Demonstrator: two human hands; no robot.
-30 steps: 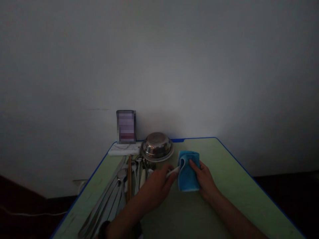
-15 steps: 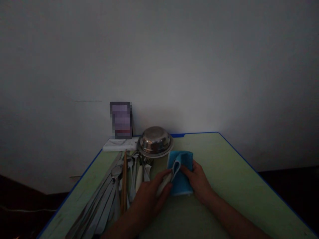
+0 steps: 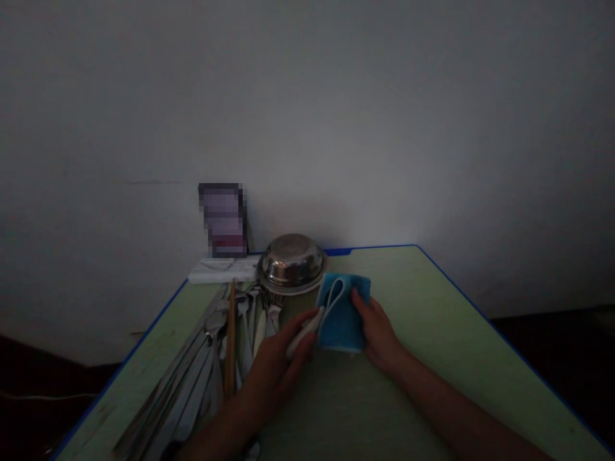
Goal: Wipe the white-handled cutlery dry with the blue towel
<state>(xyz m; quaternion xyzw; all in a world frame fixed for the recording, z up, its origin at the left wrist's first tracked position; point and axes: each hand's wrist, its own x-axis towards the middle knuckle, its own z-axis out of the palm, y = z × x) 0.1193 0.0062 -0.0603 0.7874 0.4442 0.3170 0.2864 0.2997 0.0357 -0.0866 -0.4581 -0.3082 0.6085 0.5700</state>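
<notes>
My left hand (image 3: 283,352) is closed around the pale handle of a utensil (image 3: 303,334), pointing up and right. Its far end meets a blue cloth (image 3: 340,330) with a whitish edge, and I cannot tell what kind of utensil it is. A pale loop shows against the cloth, perhaps a fold of its edge. My right hand (image 3: 382,330) grips the cloth from the right side, thumb on top. Beneath and left of my left forearm lie several metal spoons (image 3: 216,323), a pair of wooden chopsticks (image 3: 230,346) and a fork (image 3: 275,310).
An upturned metal bowl (image 3: 293,261) stands near the back edge of the green, blue-rimmed table (image 3: 423,294). Left of it is a white flat strip (image 3: 221,270), with a blurred-out upright device (image 3: 223,221) behind. A grey wall (image 3: 384,128) rises behind the table.
The view has shifted a little, so everything sits slightly higher and further left. My right thumb has moved up the cloth, and the pale loop stands out more. Both hands keep their holds.
</notes>
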